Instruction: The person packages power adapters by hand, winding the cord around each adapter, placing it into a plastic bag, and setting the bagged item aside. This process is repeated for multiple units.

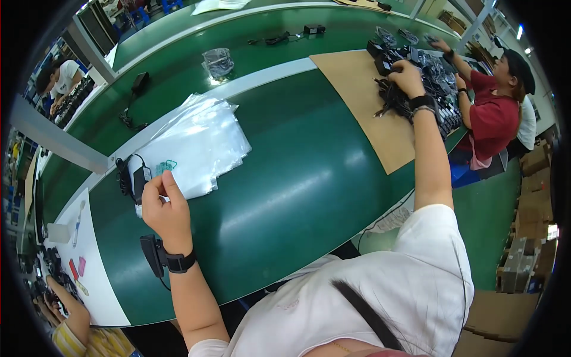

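Note:
My left hand (166, 209) is closed, its fingers curled and thumb up, over the lower left edge of a stack of clear plastic bags (208, 137). Right beside its fingers lies a black power adapter (141, 180) with a coiled cord; what the fingers hold, if anything, is hidden. At the far right my right hand (408, 80) reaches into a heap of bagged cords and adapters (431, 77). Its fingers are closed on a black power adapter (384, 64) at the heap's left edge. Loose black cables (391, 98) hang below that hand.
Brown cardboard (363, 101) lies under the heap on the green table (285, 172). A co-worker in red (496, 107) reaches into the heap from the right. Beyond the pale rail are a bagged cord (218, 62) and another adapter (140, 84). A person in yellow stripes (83, 327) sits at lower left.

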The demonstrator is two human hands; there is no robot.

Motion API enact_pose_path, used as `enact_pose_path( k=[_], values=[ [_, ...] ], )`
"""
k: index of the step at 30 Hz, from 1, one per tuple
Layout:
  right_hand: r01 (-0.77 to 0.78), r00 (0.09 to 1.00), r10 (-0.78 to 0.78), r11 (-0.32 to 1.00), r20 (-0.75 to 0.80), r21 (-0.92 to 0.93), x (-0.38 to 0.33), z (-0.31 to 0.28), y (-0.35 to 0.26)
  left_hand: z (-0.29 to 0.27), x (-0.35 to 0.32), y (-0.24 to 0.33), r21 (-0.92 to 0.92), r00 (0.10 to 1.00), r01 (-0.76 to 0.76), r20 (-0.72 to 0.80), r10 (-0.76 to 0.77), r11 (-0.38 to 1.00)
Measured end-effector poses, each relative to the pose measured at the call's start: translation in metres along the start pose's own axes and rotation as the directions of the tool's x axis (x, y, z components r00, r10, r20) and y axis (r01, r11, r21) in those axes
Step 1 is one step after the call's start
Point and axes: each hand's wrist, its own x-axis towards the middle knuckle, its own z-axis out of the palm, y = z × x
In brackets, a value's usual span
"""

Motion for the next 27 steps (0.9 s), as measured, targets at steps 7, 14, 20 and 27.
enact_pose_path(
  k=[7, 14, 20, 27],
  values=[
    [-0.023, 0.983, 0.182, 0.281, -0.03, 0.959, 0.039, -0.094, -0.056, 0.004, -0.008, 0.0, -0.485, 0.926, 0.369, 0.265, -0.269, 0.793],
    [-0.189, 0.922, -0.371, -0.187, 0.109, 0.964, -0.016, -0.12, -0.205, 0.007, -0.023, 0.022, -0.332, 0.332, 0.943, 0.943, -0.022, 0.002],
    [-0.344, 0.24, -0.965, -0.186, -0.105, 0.921, -0.106, -0.07, -0.305, -0.004, -0.009, 0.034, -0.322, 0.436, 0.665, 0.9, 0.001, -0.674],
    [-0.473, 0.581, -0.632, 0.25, 0.512, 0.845, -0.136, -0.025, -0.317, -0.023, 0.007, 0.022, -0.801, 0.748, 0.599, 0.558, -0.359, 0.005]
  ],
)
